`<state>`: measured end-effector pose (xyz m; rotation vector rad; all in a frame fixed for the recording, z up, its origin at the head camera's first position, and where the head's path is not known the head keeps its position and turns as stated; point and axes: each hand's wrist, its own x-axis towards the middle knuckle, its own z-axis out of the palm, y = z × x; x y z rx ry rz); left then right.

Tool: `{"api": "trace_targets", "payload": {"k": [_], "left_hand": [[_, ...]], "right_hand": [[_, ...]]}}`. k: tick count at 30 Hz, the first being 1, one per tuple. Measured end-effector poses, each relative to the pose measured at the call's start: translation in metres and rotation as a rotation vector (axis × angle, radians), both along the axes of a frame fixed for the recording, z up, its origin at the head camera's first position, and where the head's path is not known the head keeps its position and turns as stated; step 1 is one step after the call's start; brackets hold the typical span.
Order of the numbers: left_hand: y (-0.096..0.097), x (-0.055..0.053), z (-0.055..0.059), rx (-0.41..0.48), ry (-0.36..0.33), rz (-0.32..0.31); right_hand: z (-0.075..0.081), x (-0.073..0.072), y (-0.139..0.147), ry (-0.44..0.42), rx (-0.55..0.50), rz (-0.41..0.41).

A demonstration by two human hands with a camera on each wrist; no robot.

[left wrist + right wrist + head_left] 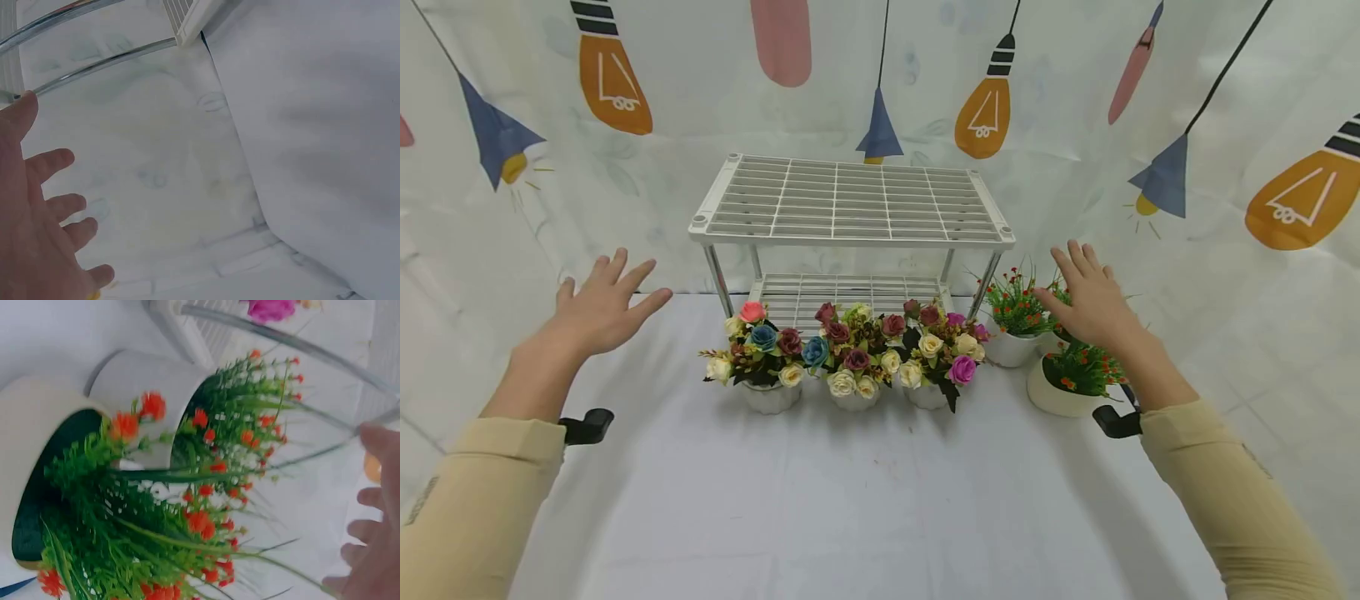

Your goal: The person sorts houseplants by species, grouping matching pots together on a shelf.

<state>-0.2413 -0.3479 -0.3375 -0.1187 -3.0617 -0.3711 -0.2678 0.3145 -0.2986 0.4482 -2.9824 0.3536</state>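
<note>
Two tan sleeves point(482, 500) come in from the near corners, and a small black piece point(589, 426) sticks out by each wrist. The left hand point(602, 312) is up in the air, to the left of the white rack point(850, 242), with its fingers spread wide. The right hand point(1090, 304) is up too, its fingers straight and its thumb out to the side.

Just by the right hand is a cream pot point(1060, 398) of green leaves and little red-orange flowers. A white pot point(1009, 348) with the same kind of plant stands behind it, near a silver leg of the rack. The hand covers some of the leaves.

In the middle, three pots of roses stand in a row: the left roses point(763, 338), the middle roses point(856, 358) and the right roses point(936, 346). They are right in front of the rack's low shelf point(850, 287) and hide part of it. The rack's top shelf is a grid of bars.

The surface point(850, 517) has a smooth white cover. At the back hangs a pale sheet point(700, 83) with pictures of orange bulbs, blue lamps and pink shapes.
</note>
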Motion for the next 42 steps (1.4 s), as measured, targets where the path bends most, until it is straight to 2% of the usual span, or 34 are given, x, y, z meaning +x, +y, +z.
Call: {"api": "trace_targets", "payload": {"k": [5, 9, 14, 17, 20, 22, 25, 28, 30, 32, 36, 39, 42], "left_hand": [[0.011, 0.000, 0.009, 0.105, 0.073, -0.035], [0.027, 0.003, 0.018, 0.271, 0.160, -0.051], [0.050, 0.005, 0.031, 0.489, 0.247, -0.020], [0.061, 0.002, 0.037, 0.648, 0.253, -0.024], [0.072, -0.003, 0.041, 0.789, 0.230, -0.040], [0.078, -0.005, 0.042, 0.840, 0.222, -0.040], [0.086, -0.006, 0.041, 0.867, 0.227, -0.031], [0.090, -0.005, 0.039, 0.867, 0.233, -0.009], [0.091, -0.005, 0.039, 0.872, 0.233, 0.007], [0.091, -0.006, 0.040, 0.891, 0.228, 0.020], [0.089, -0.008, 0.041, 0.958, 0.195, 0.016], [0.090, -0.008, 0.038, 1.011, 0.152, -0.003], [0.091, -0.007, 0.034, 1.040, 0.120, -0.025]], "right_hand": [[-0.001, 0.014, -0.015, 0.163, -0.161, 0.071], [-0.009, 0.023, -0.031, 0.288, -0.243, 0.136], [-0.024, 0.035, -0.049, 0.398, -0.319, 0.204], [-0.037, 0.045, -0.058, 0.429, -0.402, 0.236], [-0.054, 0.059, -0.068, 0.435, -0.495, 0.224], [-0.068, 0.070, -0.075, 0.416, -0.555, 0.190], [-0.093, 0.088, -0.086, 0.357, -0.652, 0.136], [-0.118, 0.103, -0.096, 0.251, -0.764, 0.067], [-0.132, 0.108, -0.100, 0.157, -0.838, 0.016], [-0.143, 0.107, -0.104, 0.046, -0.905, -0.036], [-0.159, 0.098, -0.110, -0.141, -0.957, -0.095], [-0.166, 0.092, -0.115, -0.210, -0.971, -0.127], [-0.171, 0.085, -0.121, -0.224, -0.987, -0.159]]}}
